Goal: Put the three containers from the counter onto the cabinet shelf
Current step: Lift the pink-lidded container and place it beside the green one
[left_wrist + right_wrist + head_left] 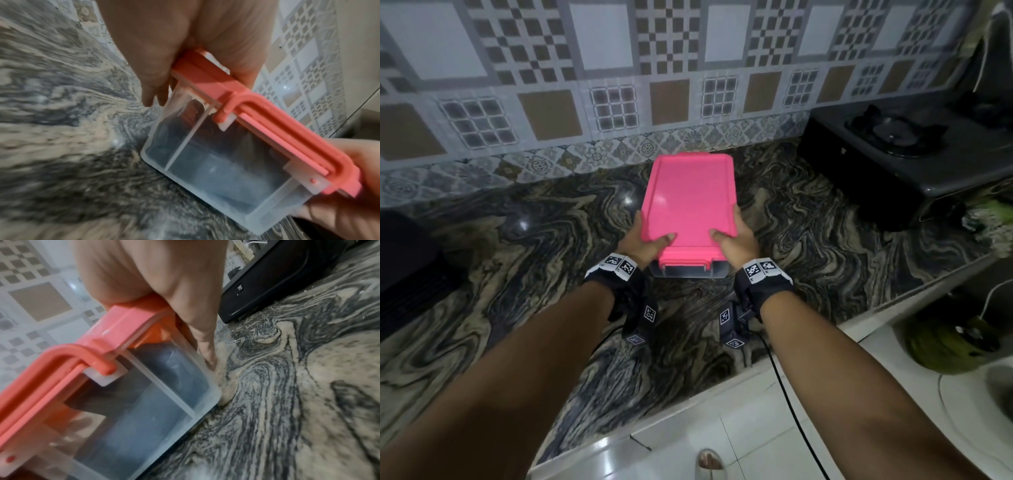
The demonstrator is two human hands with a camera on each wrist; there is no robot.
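A clear plastic container with a pink lid (pixel 688 202) is in the middle of the marbled counter (pixel 517 260), and I cannot tell whether it rests on the counter or is held just above it. My left hand (pixel 645 240) grips its near left corner, thumb on the lid, fingers down the side wall. My right hand (pixel 736 240) grips the near right corner the same way. The left wrist view shows the clear wall (pixel 216 162) and the pink latch handle (pixel 267 129). In the right wrist view the container (pixel 123 394) has dark contents inside. No other container is in view.
A black gas stove (pixel 900 154) stands at the back right of the counter, close to the container. A patterned tile wall (pixel 619 85) runs behind. A dark object (pixel 404 267) sits at the far left. White cabinet fronts (pixel 722 411) lie below the counter edge, with a green object (pixel 948 346) at the right.
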